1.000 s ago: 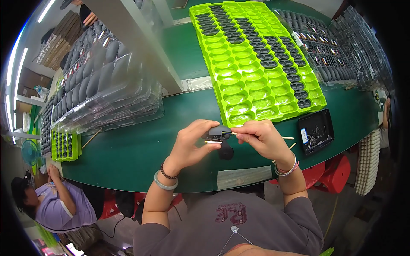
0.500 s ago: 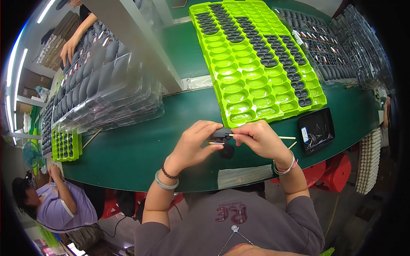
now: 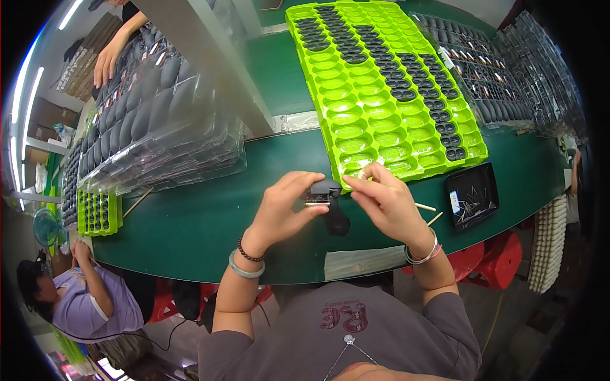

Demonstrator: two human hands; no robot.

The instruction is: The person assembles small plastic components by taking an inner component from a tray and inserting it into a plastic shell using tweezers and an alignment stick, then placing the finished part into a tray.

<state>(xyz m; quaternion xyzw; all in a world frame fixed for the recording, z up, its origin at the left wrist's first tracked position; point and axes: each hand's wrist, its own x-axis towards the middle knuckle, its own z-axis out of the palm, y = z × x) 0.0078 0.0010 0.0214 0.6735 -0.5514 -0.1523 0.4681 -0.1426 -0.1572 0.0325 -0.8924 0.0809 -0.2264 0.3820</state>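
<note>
My left hand point(image 3: 289, 202) grips a dark grey plastic casing point(image 3: 325, 188) between thumb and fingers, with a small shiny strip point(image 3: 317, 204) along its near side. Just below it is a dark rounded piece point(image 3: 334, 222); whether it joins the casing I cannot tell. My right hand point(image 3: 387, 202) is closed in a pinch by the near left corner of the bright green tray point(image 3: 381, 170). The back end of a thin pale stick point(image 3: 426, 207) pokes out behind that hand, its tip hidden by the fingers. Several black oval parts point(image 3: 455, 153) sit in the tray's hollows.
A black box point(image 3: 471, 197) of thin metal pins stands at the right, near another stick end point(image 3: 435, 219). Stacked clear trays point(image 3: 165, 146) of grey parts rise at the left beside a metal post point(image 3: 222, 70). Another person's hand point(image 3: 109, 61) reaches over them.
My right hand has moved up and slightly away from the casing, and the stick has tilted with it. My left hand keeps its hold, with the casing slightly turned.
</note>
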